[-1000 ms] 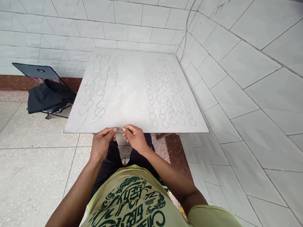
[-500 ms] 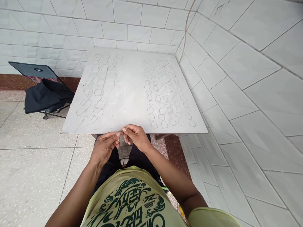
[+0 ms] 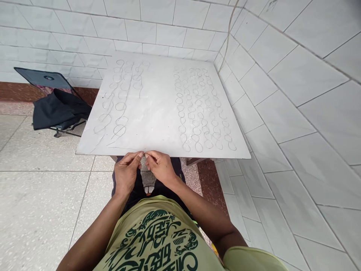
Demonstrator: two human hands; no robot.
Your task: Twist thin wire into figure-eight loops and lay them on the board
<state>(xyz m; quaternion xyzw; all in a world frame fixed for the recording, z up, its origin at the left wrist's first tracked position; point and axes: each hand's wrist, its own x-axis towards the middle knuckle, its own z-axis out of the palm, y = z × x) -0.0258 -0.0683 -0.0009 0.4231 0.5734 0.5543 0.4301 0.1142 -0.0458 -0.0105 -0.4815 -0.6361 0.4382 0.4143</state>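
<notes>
At the table's near edge, my left hand [image 3: 126, 171] and my right hand [image 3: 162, 167] meet, thumbs and forefingers pinched almost tip to tip. Between them is a thin wire, mostly covered by the fingers. A fine strand [image 3: 122, 148] runs leftward from the fingertips over the tabletop; I cannot tell whether it belongs to the held piece. Beyond my left hand lie wires bent into loops with straight tails [image 3: 119, 130]. Farther right, several rows of curled S-shaped wires [image 3: 198, 146] rest on the white table [image 3: 152, 128].
White tiled walls [image 3: 282, 113] border the table behind and on the right. A cable [image 3: 229, 32] hangs down the corner. On the left stands a folding chair [image 3: 47, 78] with dark cloth [image 3: 58, 111] over it. Speckled floor tiles [image 3: 36, 203] lie below.
Both hands have risen slightly to the table edge, and their fingertips are pinched closer together. The small wire loop that showed below the fingers is now out of sight. The view has shifted a little.
</notes>
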